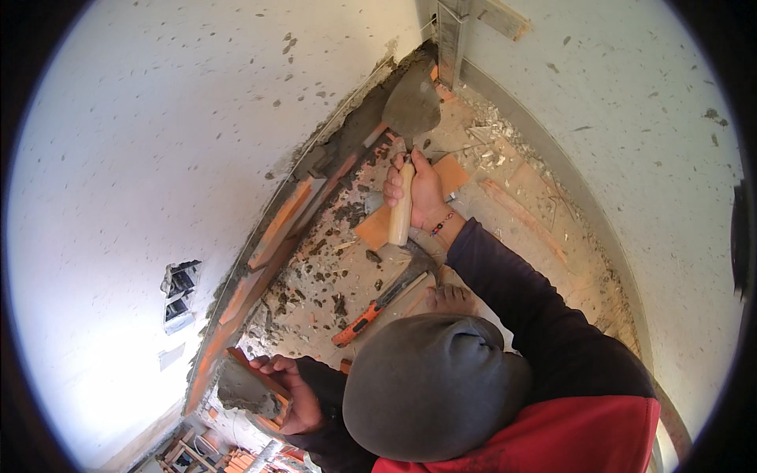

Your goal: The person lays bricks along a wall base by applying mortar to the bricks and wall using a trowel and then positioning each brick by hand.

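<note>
Right hand (423,193): fingers wrapped tight round the pale wooden handle of a steel pointed trowel (410,110). The trowel blade, smeared with grey mortar, points far and up, its tip just beside the dark grey mortar bed (347,130) along the foot of the white speckled wall (158,142).

Left hand (288,390): at the near left, fingers curled under and around an orange clay brick piece (248,386) whose upper face carries a lump of grey mortar. The brick piece is held close to the near end of the low course of orange bricks (272,229) running along the wall base.

On the dusty floor (505,236) between the two hands lies a hammer with an orange-and-black grip (382,299), steel head towards the right hand's wrist, not touched by either hand. A flat orange tile fragment (378,225) lies under and beside the trowel handle. Bare toes (451,298) show just near the hammer head. A grey metal post (451,35) stands in the far corner where the wall meets a second white wall (631,118). A knee in dark grey fabric (430,386) fills the near centre.
</note>
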Demonstrator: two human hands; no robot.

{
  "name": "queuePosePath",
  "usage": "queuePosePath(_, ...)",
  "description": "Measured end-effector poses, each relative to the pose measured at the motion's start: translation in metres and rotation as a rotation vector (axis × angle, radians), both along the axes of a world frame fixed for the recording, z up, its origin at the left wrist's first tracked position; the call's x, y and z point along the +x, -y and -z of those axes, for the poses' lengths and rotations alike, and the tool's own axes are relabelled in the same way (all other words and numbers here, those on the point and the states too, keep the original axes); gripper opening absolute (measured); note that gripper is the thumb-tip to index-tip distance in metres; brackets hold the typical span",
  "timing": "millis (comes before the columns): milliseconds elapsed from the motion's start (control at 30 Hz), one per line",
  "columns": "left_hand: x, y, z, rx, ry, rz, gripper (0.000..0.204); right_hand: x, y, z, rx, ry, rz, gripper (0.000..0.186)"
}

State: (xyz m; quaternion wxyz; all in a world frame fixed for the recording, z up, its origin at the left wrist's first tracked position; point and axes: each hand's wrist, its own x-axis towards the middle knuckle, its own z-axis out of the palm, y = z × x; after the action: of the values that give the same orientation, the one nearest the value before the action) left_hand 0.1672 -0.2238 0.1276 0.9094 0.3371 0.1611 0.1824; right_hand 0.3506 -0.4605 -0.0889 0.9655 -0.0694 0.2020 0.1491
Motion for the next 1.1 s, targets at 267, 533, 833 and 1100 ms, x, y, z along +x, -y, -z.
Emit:
queuePosePath(267, 0.002, -0.002, 0.002, 0.011, -0.022, 0.036, 0.069, 0.007, 0.008, 0.000, 0.021, 0.031, -0.014, 0.041)
queuePosePath(533, 0.004, 0.001, 0.004, 0.064, -0.002, 0.074, 0.069, -0.038, -0.012, -0.026, -0.399, -0.098, 0.037, 0.036)
queuePosePath(833, 0.006, 0.007, 0.002, 0.072, -0.018, 0.100, 0.066, -0.004, -0.010, -0.022, -0.471, -0.225, 0.073, 0.032)
queuePosePath(1100, 0.004, 0.009, 0.001, 0.057, -0.038, 0.064, 0.066, 0.007, -0.018, -0.013, -0.866, -0.179, 0.067, 0.026)
